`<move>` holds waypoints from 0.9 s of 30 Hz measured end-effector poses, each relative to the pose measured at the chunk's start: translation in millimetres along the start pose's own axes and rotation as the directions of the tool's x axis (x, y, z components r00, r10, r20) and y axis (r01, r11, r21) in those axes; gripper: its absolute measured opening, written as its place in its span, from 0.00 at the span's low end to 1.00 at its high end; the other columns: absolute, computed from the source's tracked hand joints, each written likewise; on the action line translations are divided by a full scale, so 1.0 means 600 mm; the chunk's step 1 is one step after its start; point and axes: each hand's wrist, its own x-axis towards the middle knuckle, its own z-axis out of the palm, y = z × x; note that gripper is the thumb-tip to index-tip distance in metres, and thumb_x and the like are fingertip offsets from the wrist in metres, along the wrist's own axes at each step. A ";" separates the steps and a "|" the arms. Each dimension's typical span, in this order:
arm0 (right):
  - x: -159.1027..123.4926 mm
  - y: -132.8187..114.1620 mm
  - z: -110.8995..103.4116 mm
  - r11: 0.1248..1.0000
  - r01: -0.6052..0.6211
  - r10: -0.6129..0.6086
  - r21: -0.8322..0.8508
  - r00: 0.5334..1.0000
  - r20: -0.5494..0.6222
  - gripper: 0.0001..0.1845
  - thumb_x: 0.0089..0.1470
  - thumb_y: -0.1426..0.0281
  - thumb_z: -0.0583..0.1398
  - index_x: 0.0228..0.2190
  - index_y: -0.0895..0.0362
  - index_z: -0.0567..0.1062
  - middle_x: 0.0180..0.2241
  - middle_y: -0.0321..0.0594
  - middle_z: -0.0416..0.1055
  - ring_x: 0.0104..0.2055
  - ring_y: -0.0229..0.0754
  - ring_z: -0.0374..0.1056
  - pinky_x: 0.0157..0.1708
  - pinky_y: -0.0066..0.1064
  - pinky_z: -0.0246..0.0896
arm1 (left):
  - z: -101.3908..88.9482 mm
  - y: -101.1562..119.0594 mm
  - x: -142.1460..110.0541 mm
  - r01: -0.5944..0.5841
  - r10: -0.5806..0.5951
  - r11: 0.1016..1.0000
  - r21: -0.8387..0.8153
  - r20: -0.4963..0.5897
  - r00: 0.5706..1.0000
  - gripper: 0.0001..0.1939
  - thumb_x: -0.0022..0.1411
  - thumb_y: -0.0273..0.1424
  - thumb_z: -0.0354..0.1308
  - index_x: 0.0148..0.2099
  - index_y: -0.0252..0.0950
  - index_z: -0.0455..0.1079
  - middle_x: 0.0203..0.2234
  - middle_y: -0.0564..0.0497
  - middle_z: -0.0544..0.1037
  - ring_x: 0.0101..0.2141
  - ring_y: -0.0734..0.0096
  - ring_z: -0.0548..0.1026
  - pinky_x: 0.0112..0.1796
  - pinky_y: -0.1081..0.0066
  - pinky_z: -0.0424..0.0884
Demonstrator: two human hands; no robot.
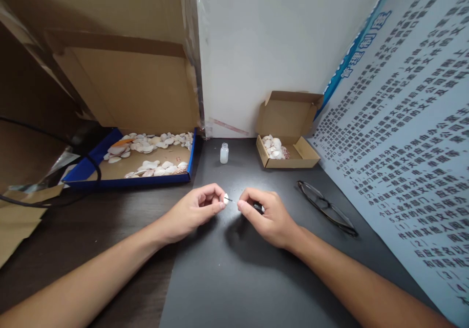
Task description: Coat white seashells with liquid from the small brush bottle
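A small white shell (226, 199) is pinched between the thumb and fingers of my left hand (198, 206). My right hand (266, 215) is closed around a black-capped brush (259, 207), whose cap shows behind the fingers. The brush's thin stem points left, and its dark tip lies at the shell's face, seemingly touching it. Beyond both hands stands a small uncapped glass bottle (224, 153), upright, with whitish liquid inside.
An open blue-edged box (190, 164) at left holds many shells (146, 145). Another small cardboard box (309, 156) at back right holds white shells (273, 147). Glasses (326, 206) lie right of my right hand. A black cable (95, 164) curves at far left. A printed board (403, 137) leans along the right.
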 end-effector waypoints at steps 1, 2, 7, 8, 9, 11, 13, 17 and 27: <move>0.001 0.001 0.000 1.000 -0.012 0.012 -0.010 1.000 -0.024 0.13 0.60 0.65 0.54 0.26 0.58 0.69 0.21 0.32 0.62 0.25 0.31 0.56 0.26 0.23 0.50 | 0.000 0.001 0.000 0.002 -0.002 1.000 0.004 -0.002 1.000 0.15 0.60 0.43 0.58 0.37 0.36 0.64 0.20 0.60 0.60 0.20 0.80 0.55 0.22 0.76 0.51; 0.002 0.001 0.001 0.999 -0.025 0.024 -0.023 0.999 -0.042 0.13 0.60 0.65 0.54 0.27 0.58 0.69 0.21 0.32 0.62 0.25 0.32 0.56 0.26 0.23 0.50 | 0.000 0.001 0.000 0.002 -0.002 1.000 0.007 -0.003 1.000 0.15 0.60 0.43 0.58 0.37 0.36 0.64 0.19 0.60 0.60 0.20 0.80 0.55 0.22 0.76 0.51; 0.002 0.000 0.000 0.999 -0.022 0.023 -0.037 0.999 0.029 0.12 0.58 0.67 0.55 0.24 0.58 0.68 0.20 0.31 0.62 0.23 0.30 0.55 0.25 0.23 0.48 | -0.001 0.000 0.000 -0.002 0.002 1.000 0.003 0.007 1.000 0.15 0.61 0.43 0.58 0.37 0.36 0.63 0.20 0.60 0.60 0.20 0.81 0.55 0.23 0.76 0.51; 0.001 -0.001 0.000 0.999 -0.013 0.014 -0.029 0.999 0.039 0.12 0.58 0.68 0.55 0.23 0.59 0.68 0.20 0.31 0.61 0.23 0.30 0.54 0.25 0.23 0.48 | -0.001 -0.001 0.000 -0.003 0.003 1.000 -0.001 0.010 1.000 0.15 0.61 0.42 0.58 0.37 0.36 0.64 0.20 0.60 0.60 0.20 0.81 0.55 0.23 0.76 0.51; 0.001 -0.001 -0.001 1.000 -0.006 0.007 -0.023 0.999 0.037 0.13 0.57 0.68 0.56 0.23 0.59 0.67 0.19 0.30 0.61 0.23 0.30 0.54 0.25 0.23 0.48 | -0.001 -0.001 0.000 -0.003 0.003 1.000 -0.006 0.011 1.000 0.14 0.61 0.42 0.58 0.37 0.36 0.64 0.20 0.60 0.60 0.20 0.81 0.55 0.23 0.76 0.51; 0.000 -0.002 -0.001 1.000 -0.001 0.001 -0.019 1.000 0.005 0.13 0.58 0.68 0.55 0.23 0.59 0.67 0.19 0.30 0.60 0.23 0.30 0.54 0.25 0.23 0.48 | -0.001 -0.001 -0.001 -0.002 0.002 1.000 -0.012 0.012 1.000 0.14 0.61 0.42 0.58 0.37 0.36 0.63 0.20 0.61 0.60 0.20 0.81 0.55 0.23 0.76 0.51; 0.001 -0.001 0.000 1.000 -0.012 0.011 -0.026 0.999 -0.033 0.13 0.58 0.67 0.55 0.24 0.59 0.68 0.20 0.31 0.61 0.23 0.31 0.55 0.25 0.23 0.49 | 0.000 0.000 -0.001 -0.003 0.003 1.000 -0.013 0.009 1.000 0.14 0.61 0.42 0.58 0.36 0.36 0.63 0.19 0.61 0.60 0.20 0.81 0.55 0.23 0.76 0.50; 0.002 0.002 0.003 0.998 -0.038 0.035 -0.059 0.998 -0.053 0.13 0.59 0.66 0.55 0.26 0.58 0.69 0.21 0.32 0.61 0.24 0.32 0.56 0.26 0.23 0.49 | 0.001 0.002 0.001 -0.006 0.006 1.000 -0.015 0.000 1.000 0.15 0.60 0.42 0.59 0.35 0.36 0.63 0.20 0.60 0.60 0.21 0.81 0.55 0.23 0.76 0.51; 0.002 0.003 0.005 0.998 -0.027 0.023 -0.054 0.997 -0.071 0.13 0.61 0.65 0.53 0.27 0.58 0.69 0.22 0.32 0.64 0.25 0.32 0.58 0.27 0.23 0.52 | 0.003 0.001 -0.002 -0.030 0.031 0.999 0.016 -0.031 0.999 0.15 0.59 0.41 0.59 0.33 0.35 0.62 0.21 0.59 0.61 0.22 0.80 0.55 0.24 0.76 0.52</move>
